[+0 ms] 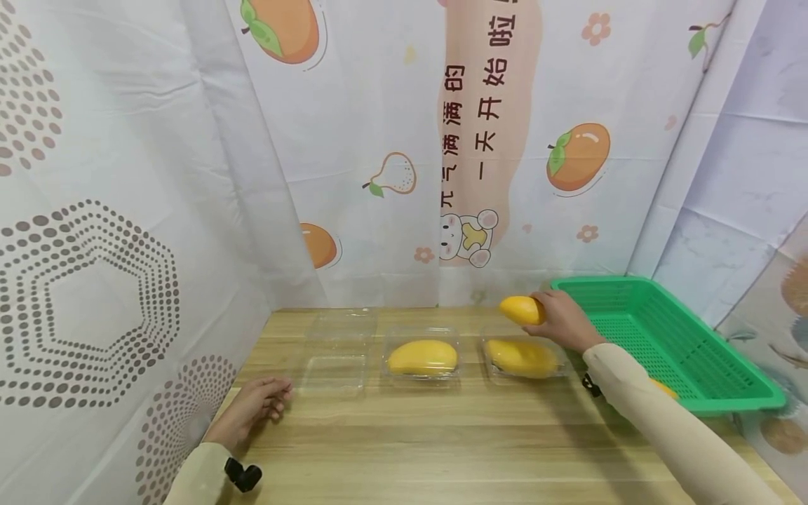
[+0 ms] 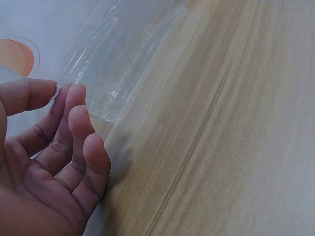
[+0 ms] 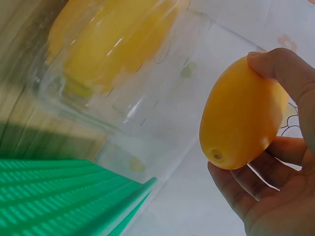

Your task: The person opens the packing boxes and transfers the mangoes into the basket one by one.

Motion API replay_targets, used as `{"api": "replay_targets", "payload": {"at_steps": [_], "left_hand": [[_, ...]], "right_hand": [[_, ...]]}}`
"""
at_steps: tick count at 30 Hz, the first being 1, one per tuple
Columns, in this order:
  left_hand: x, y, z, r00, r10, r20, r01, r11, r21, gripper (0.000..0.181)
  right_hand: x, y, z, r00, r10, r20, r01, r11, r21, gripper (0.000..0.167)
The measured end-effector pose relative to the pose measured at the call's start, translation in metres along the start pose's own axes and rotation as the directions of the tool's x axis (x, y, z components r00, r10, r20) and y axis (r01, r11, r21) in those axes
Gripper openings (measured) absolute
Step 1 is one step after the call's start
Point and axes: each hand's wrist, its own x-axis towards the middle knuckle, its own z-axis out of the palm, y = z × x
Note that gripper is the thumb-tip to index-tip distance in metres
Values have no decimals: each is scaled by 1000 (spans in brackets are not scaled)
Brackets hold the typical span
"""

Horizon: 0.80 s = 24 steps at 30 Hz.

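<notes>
White cloth patterned with brown dots [image 1: 95, 301] hangs at the left of this corner, and across the back runs white cloth printed with orange fruit and dark lettering [image 1: 391, 84]; before it stands a pale wood-grain counter [image 1: 442, 442]. At its left side the left hand [image 1: 255, 405] is relaxed, fingers loosely bent and grasping nothing I can make out, near a clear plastic box [image 1: 334, 356] with its lid folded back. Next comes a second clear box [image 1: 423, 381] with a plump yellow fruit [image 1: 424, 356] in it, then a third clear box [image 1: 564, 359] with yellow showing through. Beside that one, the right hand [image 1: 564, 322] grasps a smooth yellow oval fruit [image 1: 520, 309], held up off the counter. Furthest right sits a green perforated plastic basket [image 1: 669, 337], another yellow fruit [image 1: 665, 389] half hidden behind the sleeve. Only the left wrist view shows that hand's palm; only the right wrist view shows the small round pit on the held fruit's end.
</notes>
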Motion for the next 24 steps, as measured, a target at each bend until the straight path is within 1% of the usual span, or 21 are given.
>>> {"api": "replay_targets", "payload": {"at_steps": [9,15,17,20,24], "left_hand": [[1,-1,1,1000,-12,-17,12,1000,-5,32],[-1,-2,0,1000,-16,-2,16,1000,11,34],[-1,-2,-1,1000,-14,6,14,1000,20,34],[-1,-2,-2,1000,-12,4,12,1000,14,33],[1,-1,-2,1000,-2,12,2,1000,5,33]], "right_hand": [[-11,9,-7,1000,15,-12,-15,1000,1,60],[-14,16,-10,999,32,-12,-32,999,-23,61],[-14,17,-12,1000,24,-16,-25,999,-28,62],[-14,19,-16,999,26,-21,-26,999,-24,64],[-20,23,-21,999,48,-17,-49,999,-12,67]]}}
